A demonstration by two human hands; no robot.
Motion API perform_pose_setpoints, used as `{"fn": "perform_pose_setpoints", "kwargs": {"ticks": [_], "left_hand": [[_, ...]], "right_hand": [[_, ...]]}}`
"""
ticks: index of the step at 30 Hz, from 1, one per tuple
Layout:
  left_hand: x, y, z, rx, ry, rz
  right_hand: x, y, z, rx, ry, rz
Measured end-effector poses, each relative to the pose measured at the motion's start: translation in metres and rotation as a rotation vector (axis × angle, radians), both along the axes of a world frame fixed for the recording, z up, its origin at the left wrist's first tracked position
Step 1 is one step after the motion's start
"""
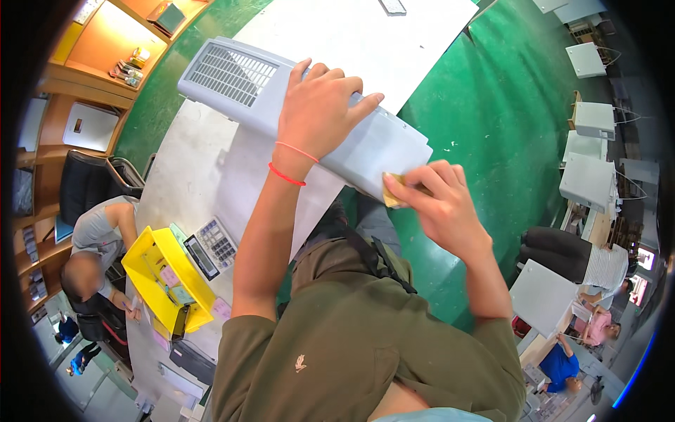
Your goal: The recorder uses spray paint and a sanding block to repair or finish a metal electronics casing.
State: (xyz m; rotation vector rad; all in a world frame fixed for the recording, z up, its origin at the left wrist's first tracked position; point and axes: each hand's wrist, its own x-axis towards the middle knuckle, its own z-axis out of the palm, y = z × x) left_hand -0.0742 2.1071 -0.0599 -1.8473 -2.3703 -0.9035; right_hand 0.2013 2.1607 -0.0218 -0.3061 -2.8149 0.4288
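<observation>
A long light-grey plastic housing (365,151) with a slotted grille (233,74) at its left end lies slantwise before me, its left part over the white table and its right end out past the table edge. My left hand (320,105) lies across its middle, gripping it with the fingers over the far side. Two red bands circle that wrist. A small yellow pad (391,191) is pinched in my right hand (439,204). The pad touches the housing's near right corner. The fingers cover part of it, so whether it is sponge or sandpaper cannot be told.
On the white table (190,148) to my left are a yellow bin (151,274) with papers and a calculator (211,246). Someone in a grey shirt (112,228) sits beyond them. Green floor (492,141) spreads rightward to several grey box-shaped units (587,181) and other people.
</observation>
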Motion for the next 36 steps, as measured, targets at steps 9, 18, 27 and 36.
{"fn": "perform_pose_setpoints", "kwargs": {"ticks": [9,18,27,36], "left_hand": [[-0.001,0.0,0.001,-0.01,-0.008,-0.001],[-0.001,-0.001,0.001,-0.015,-0.007,0.001],[-0.001,0.0,-0.001,-0.011,-0.001,-0.002],[-0.001,0.0,0.002,-0.029,-0.01,-0.003]], "right_hand": [[0.002,-0.003,0.003,0.013,-0.017,0.012],[0.008,-0.007,-0.002,0.018,0.006,0.016],[0.011,-0.007,-0.004,0.051,0.012,0.022],[0.006,-0.011,-0.006,0.065,0.044,-0.004]]}}
